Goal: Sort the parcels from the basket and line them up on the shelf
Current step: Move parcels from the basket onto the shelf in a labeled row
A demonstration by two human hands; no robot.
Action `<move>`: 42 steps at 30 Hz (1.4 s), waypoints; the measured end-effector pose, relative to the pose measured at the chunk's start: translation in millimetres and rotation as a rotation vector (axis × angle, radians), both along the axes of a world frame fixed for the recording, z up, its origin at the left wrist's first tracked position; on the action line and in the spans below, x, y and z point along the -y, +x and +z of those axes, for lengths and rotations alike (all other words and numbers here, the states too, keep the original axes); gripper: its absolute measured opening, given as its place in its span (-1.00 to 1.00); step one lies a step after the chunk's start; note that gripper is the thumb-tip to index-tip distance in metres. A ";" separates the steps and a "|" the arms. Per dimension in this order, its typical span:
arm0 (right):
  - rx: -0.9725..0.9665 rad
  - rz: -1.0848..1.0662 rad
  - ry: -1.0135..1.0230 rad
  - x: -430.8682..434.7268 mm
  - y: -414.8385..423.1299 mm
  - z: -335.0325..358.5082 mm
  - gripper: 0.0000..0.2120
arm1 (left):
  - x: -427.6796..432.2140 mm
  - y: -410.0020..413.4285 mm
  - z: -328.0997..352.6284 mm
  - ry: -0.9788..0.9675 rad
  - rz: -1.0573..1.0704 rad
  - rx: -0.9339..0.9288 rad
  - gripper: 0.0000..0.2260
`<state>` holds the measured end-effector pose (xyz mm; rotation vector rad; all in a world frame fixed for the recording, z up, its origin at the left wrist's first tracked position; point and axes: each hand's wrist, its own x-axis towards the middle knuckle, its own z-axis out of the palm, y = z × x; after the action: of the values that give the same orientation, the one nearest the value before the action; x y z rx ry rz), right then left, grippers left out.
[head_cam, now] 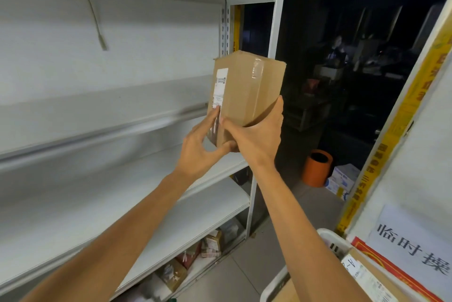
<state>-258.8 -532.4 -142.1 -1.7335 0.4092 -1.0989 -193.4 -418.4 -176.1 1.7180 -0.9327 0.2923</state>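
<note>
We are standing before the shelf [122, 203], whose white boards are filling the frame from nine o'clock across to centre, all bare at this height. Our left hand [198, 150] is reaching up just left of centre, fingers spread and lying against the labelled face of the box [247, 91], thumb tucked under its lower corner; it is steadying more than clamping. Our right hand [256, 135] is gripping the same box from below and from the three o'clock side, thumb rising along its right face. The box is upright, held in the air near the shelf's right post, not yet resting on any board. At five o'clock the basket [327, 238] is showing its white rim, with more parcels [362, 274] inside.

To do this step well, we are judging that the box should go in bottom edge first, flat on the board, then be slid back square. Keeping the label [220, 88] facing outward is probably worth the care, so the left fingers should be coming off that face only once the box is bearing on the board. Starting at one end is leaving room for a tidy row.
</note>
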 end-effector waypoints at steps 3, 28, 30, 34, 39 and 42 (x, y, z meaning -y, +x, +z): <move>0.055 0.015 0.064 -1.3 2.8 -12.8 0.05 | -9.5 14.9 -4.4 0.006 -0.090 -0.122 -0.46; -0.212 0.446 -0.066 29.0 23.5 -57.8 0.03 | -20.4 13.4 -33.7 -0.184 -0.008 -0.418 -0.47; -0.170 0.488 -0.075 27.5 24.3 -52.8 0.00 | -30.2 16.2 -34.8 -0.205 0.032 -0.470 -0.55; -0.100 0.602 0.033 22.2 24.1 -40.7 -0.10 | -52.0 19.2 -24.4 -0.270 0.016 -0.542 -0.70; -0.063 0.726 0.194 2.8 27.6 -34.6 -0.20 | -78.3 17.2 -5.6 -0.269 -0.079 -0.561 -0.58; -0.043 0.781 0.245 -9.9 32.4 -26.9 -0.22 | -97.7 17.0 2.4 -0.266 -0.092 -0.529 -0.56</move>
<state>-226.5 -522.5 -169.0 -1.4886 -0.1162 -0.4244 -176.4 -320.7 -173.7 1.4003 -0.5499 -0.0978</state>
